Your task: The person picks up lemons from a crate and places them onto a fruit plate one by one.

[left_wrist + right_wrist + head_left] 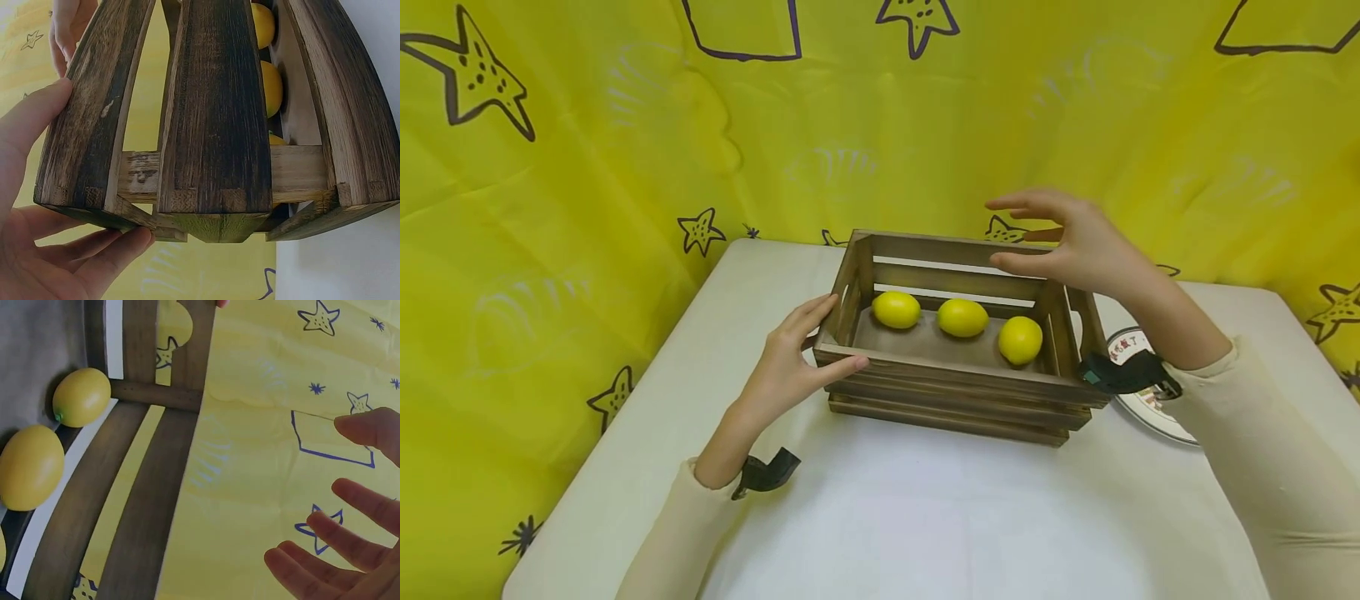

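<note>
A brown slatted wooden crate [955,387] stands on the white table, its long side facing me. Three yellow lemons lie on its floor in a loose row: one at left [896,310], one in the middle [962,318] and one at right [1020,341]. My left hand [793,354] grips the crate's near left corner, thumb along the front top slat and fingers against the end panel, as the left wrist view also shows. Above the crate's right half hovers my right hand [1075,242], holding nothing, fingers spread apart from the thumb [369,430].
To the right of the crate, a white plate [1165,429] with a dark rim and red characters is partly hidden by my right wrist strap and sleeve. A yellow curtain [925,117] with starfish drawings hangs behind the white table [925,517].
</note>
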`<state>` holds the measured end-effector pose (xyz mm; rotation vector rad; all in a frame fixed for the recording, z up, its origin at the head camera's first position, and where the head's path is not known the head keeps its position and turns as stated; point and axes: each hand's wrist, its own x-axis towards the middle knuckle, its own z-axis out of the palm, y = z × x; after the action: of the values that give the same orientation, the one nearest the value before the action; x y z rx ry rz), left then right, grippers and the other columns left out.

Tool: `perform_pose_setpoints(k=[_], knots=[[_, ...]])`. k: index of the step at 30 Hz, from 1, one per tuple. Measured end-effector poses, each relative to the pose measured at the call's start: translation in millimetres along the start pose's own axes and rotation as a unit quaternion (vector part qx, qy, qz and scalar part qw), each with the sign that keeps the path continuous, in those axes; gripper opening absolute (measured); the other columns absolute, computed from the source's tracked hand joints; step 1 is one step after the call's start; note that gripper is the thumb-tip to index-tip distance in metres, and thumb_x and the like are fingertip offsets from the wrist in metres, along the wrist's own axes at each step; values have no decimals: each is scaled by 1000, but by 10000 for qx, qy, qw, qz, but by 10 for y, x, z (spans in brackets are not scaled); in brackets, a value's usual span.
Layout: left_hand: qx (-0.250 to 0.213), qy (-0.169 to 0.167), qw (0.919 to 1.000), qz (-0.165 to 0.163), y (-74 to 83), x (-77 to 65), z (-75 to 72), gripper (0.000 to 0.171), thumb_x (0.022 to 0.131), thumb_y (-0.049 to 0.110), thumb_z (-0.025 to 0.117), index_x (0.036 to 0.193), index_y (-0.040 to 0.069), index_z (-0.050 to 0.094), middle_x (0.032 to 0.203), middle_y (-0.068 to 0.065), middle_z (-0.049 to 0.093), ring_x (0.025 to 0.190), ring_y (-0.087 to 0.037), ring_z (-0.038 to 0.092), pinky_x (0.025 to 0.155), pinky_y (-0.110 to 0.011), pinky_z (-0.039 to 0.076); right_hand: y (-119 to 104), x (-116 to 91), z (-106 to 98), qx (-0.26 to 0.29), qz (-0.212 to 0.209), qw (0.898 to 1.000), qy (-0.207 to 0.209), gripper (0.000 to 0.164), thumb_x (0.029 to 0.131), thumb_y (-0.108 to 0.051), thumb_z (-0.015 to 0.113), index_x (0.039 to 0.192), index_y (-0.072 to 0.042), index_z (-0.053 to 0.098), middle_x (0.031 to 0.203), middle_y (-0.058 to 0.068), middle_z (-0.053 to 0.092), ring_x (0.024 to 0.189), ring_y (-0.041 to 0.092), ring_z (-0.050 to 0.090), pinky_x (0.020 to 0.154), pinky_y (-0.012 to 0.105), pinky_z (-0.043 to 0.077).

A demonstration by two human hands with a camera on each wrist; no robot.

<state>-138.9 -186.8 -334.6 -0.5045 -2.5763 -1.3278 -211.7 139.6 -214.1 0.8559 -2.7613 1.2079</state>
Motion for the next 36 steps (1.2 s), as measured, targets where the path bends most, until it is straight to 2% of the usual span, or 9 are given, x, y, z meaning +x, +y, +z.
perform_pose_setpoints(k=[10,18,24,28,31,36], knots=[[77,-18,10000,-23,-15,-12,21,86,77,23,85,147,1,41,150,-14,40,137,-32,40,101,-43,47,74,162,103,133,-223,9995,-203,57,85,-6,75,137,-5,55,142,16,50,130,39,45,103,56,40],[0,9,10000,-28,-15,-5,34,86,77,22,85,147,0,41,150,-13,39,136,-31,41,100,-41,47,140,289,157,435,-234,9972,-562,56,87,-8,74,138,-6,54,143,11,50,127,31,50,102,46,45],[6,-30,10000,-26,-3,8,20,86,77,23,85,147,0,40,151,-13,39,137,-31,41,100,-43,47,156,346,209,535,-357,9954,-705,54,86,-7,73,137,-5,55,143,12,50,129,34,48,103,51,43],[-23,-26,10000,-24,-8,5,15,86,77,22,85,147,0,40,151,-13,39,136,-31,41,100,-42,47,160,393,226,563,-278,9947,-819,54,87,-8,72,138,-5,54,144,11,48,130,34,47,104,51,43],[-59,-26,10000,17,-17,6,19,86,76,22,85,147,0,41,150,-13,40,136,-30,42,100,-42,48,185,444,237,526,-213,9947,-859,53,88,-9,72,138,-6,53,145,9,48,129,32,49,102,46,45],[-63,21,10000,49,-34,7,22,86,76,23,86,146,1,42,150,-12,40,135,-29,43,99,-41,48,237,527,272,781,-253,9909,-1064,52,90,-10,71,138,-7,53,144,9,49,125,35,54,94,31,52]])
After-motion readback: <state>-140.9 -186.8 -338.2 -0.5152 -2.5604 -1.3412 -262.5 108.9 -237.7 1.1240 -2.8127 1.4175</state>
